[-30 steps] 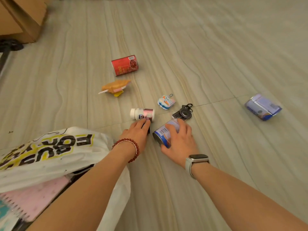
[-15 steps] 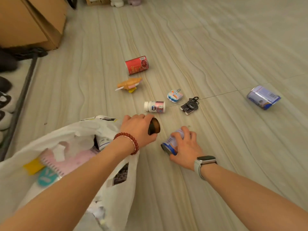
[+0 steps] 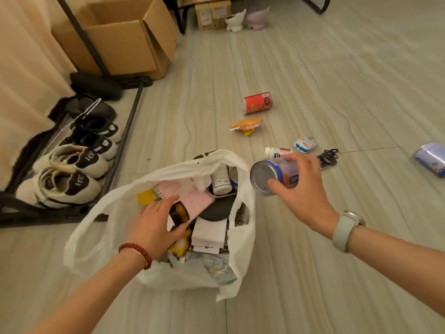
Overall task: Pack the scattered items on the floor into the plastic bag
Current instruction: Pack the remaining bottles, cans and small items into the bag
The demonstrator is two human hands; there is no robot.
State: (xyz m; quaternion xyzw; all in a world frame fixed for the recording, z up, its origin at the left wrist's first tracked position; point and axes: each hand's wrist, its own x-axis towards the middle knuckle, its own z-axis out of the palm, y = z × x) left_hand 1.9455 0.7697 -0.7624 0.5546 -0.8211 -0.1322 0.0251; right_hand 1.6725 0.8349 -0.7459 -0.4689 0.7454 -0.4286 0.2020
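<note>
The white plastic bag (image 3: 120, 213) lies open on the floor, holding a pink notebook, bottles and papers. My left hand (image 3: 154, 225) is inside its mouth and grips a small dark amber bottle (image 3: 179, 213). My right hand (image 3: 303, 189) holds a blue-labelled tin can (image 3: 272, 177) in the air just right of the bag's opening. On the floor beyond lie a white pill bottle (image 3: 277, 151), a red can (image 3: 257, 102), an orange toy (image 3: 246, 124), a small blue-white charm (image 3: 304, 143), a black keyring item (image 3: 328, 157) and a blue pouch (image 3: 431, 162).
A black shoe rack (image 3: 125, 131) with several shoes stands at the left. Open cardboard boxes (image 3: 127, 39) sit behind it. Two small figurines (image 3: 248, 19) stand at the far wall. Bare tiled floor stretches to the right and front.
My left hand carried the amber bottle from the floor into the bag. My right hand lifted the tin can off the floor toward the bag. The view swung left.
</note>
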